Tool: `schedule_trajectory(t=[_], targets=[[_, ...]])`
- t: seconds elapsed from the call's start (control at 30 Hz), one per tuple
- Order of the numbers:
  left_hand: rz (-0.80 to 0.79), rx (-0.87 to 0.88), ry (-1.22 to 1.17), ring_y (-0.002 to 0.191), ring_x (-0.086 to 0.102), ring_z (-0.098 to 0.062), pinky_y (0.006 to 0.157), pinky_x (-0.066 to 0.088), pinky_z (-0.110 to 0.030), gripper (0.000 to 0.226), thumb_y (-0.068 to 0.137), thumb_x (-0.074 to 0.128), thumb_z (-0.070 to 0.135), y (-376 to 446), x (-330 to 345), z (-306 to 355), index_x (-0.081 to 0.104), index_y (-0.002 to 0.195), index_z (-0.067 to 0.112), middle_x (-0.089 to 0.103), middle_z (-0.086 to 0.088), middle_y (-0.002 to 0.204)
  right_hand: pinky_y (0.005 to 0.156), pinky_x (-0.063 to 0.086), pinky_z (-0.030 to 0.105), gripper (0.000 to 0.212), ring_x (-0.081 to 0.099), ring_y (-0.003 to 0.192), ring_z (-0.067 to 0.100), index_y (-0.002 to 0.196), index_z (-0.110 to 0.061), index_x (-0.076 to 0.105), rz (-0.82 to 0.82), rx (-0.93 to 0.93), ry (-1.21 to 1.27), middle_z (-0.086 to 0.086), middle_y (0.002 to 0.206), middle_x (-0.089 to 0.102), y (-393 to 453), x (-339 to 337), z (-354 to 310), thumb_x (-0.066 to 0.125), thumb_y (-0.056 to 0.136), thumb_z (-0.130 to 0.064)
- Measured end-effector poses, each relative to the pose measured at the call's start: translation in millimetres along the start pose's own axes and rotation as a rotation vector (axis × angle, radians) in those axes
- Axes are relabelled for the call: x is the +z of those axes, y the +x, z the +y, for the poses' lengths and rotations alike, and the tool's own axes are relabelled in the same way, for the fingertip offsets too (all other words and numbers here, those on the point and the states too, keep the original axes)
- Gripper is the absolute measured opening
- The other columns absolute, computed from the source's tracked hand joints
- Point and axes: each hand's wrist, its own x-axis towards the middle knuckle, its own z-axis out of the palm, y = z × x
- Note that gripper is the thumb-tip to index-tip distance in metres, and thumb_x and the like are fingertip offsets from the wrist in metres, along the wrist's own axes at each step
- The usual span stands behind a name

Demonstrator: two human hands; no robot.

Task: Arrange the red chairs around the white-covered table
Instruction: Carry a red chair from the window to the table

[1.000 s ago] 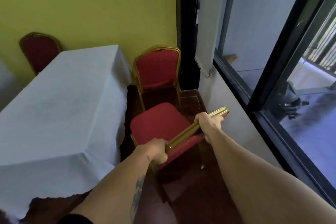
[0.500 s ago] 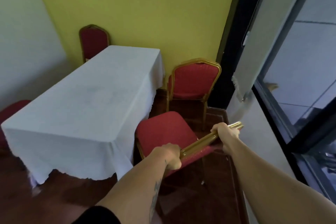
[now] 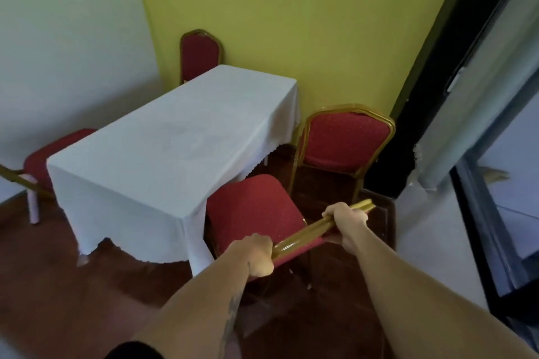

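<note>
A long table under a white cloth [image 3: 175, 137] runs away from me toward the yellow wall. A red chair with a gold frame [image 3: 256, 210] stands at its near right corner, seat toward the cloth. My left hand [image 3: 256, 253] and my right hand [image 3: 347, 220] both grip the gold top rail of its back. A second red chair [image 3: 345, 140] stands just behind it by the wall. A third red chair [image 3: 199, 54] is at the table's far end. A fourth red chair [image 3: 43, 157] sits on the table's left side, partly hidden by the cloth.
The floor is dark reddish wood [image 3: 87, 300]. A black door frame [image 3: 423, 81] and glass panels [image 3: 510, 154] close off the right side. A white wall [image 3: 64, 38] stands on the left, the yellow wall [image 3: 291, 23] behind the table.
The view has swung left, so more of the table and the left-side chair show. Both hands keep their grip on the chair's top rail near the table corner.
</note>
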Motion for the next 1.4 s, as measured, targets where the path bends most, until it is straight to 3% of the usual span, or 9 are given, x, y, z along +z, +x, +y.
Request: schedule_trajectory(t=[0.07,0.17,0.3,0.43,0.57,0.8,0.97,1.1,1.4], targets=[[0.015,-0.041,-0.022,0.1,0.07,-0.03,0.089,0.057,-0.041,0.036,0.087,0.062,0.013,4.0,-1.4,12.4,0.062,0.123,0.01,0.068,-0.011,0.11,0.054,0.064,0.054,0.07,0.07,0.062,0.027,0.143,0.001,0.04,-0.054,-0.002,-0.024,0.019,0.087,0.064,14.8,-4.5,-8.0,0.065,0.078,0.004],[0.032,-0.093,-0.069,0.097,0.069,-0.028,0.088,0.057,-0.04,0.036,0.086,0.063,0.014,9.9,-0.9,35.5,0.062,0.122,0.01,0.067,-0.009,0.106,0.048,0.064,0.045,0.067,0.073,0.067,0.028,0.141,-0.002,0.041,-0.109,-0.006,-0.083,0.02,0.092,0.066,37.0,-14.6,-20.7,0.066,0.079,0.002],[0.068,-0.152,-0.129,0.09,0.064,-0.026,0.084,0.053,-0.037,0.035,0.091,0.063,0.015,16.9,-0.4,66.4,0.061,0.125,0.009,0.062,-0.007,0.101,0.052,0.064,0.044,0.068,0.074,0.073,0.029,0.14,-0.001,0.044,-0.185,-0.012,-0.141,0.019,0.093,0.066,66.6,-25.0,-37.3,0.068,0.076,0.0],[0.1,-0.202,-0.17,0.101,0.068,-0.03,0.085,0.053,-0.038,0.034,0.092,0.063,0.017,23.0,-3.8,87.1,0.061,0.125,0.008,0.063,-0.01,0.105,0.044,0.06,0.035,0.065,0.072,0.076,0.027,0.138,0.002,0.048,-0.219,-0.033,-0.182,0.017,0.094,0.064,88.2,-29.0,-49.1,0.067,0.076,0.001],[0.119,-0.22,-0.201,0.104,0.069,-0.032,0.084,0.053,-0.039,0.033,0.092,0.063,0.016,38.4,-11.5,102.8,0.062,0.124,0.009,0.068,-0.013,0.116,0.051,0.059,0.037,0.066,0.073,0.078,0.027,0.14,0.0,0.045,-0.247,-0.026,-0.229,0.017,0.094,0.065,112.4,-30.6,-67.5,0.067,0.079,0.0],[0.112,-0.224,-0.205,0.103,0.068,-0.032,0.078,0.051,-0.037,0.032,0.089,0.062,0.011,74.4,-35.2,112.9,0.062,0.121,0.009,0.067,-0.012,0.115,0.052,0.061,0.037,0.065,0.077,0.081,0.03,0.139,-0.001,0.047,-0.283,-0.012,-0.308,0.019,0.102,0.07,153.6,-17.7,-100.9,0.068,0.077,-0.002],[0.058,-0.2,-0.201,0.091,0.068,-0.026,0.07,0.047,-0.033,0.03,0.087,0.07,0.014,103.1,-60.4,109.4,0.065,0.115,0.007,0.066,-0.007,0.098,0.075,0.066,0.049,0.075,0.078,0.088,0.032,0.139,-0.005,0.047,-0.339,-0.005,-0.365,0.021,0.112,0.071,183.4,-3.6,-120.9,0.068,0.067,-0.007],[0.037,-0.185,-0.188,0.103,0.071,-0.03,0.075,0.051,-0.033,0.033,0.089,0.07,0.014,127.2,-78.1,107.4,0.065,0.12,0.004,0.072,-0.012,0.114,0.083,0.065,0.051,0.062,0.077,0.092,0.035,0.133,-0.006,0.048,-0.349,-0.014,-0.379,0.024,0.115,0.07,200.3,14.2,-139.3,0.065,0.074,-0.002],[0.032,-0.213,-0.267,0.104,0.071,-0.028,0.078,0.052,-0.033,0.038,0.087,0.067,0.014,158.5,-98.8,81.8,0.064,0.124,0.006,0.071,-0.011,0.117,0.071,0.065,0.045,0.055,0.075,0.092,0.034,0.134,-0.005,0.046,-0.359,-0.028,-0.408,0.023,0.115,0.068,220.4,54.4,-163.2,0.062,0.082,0.003]])
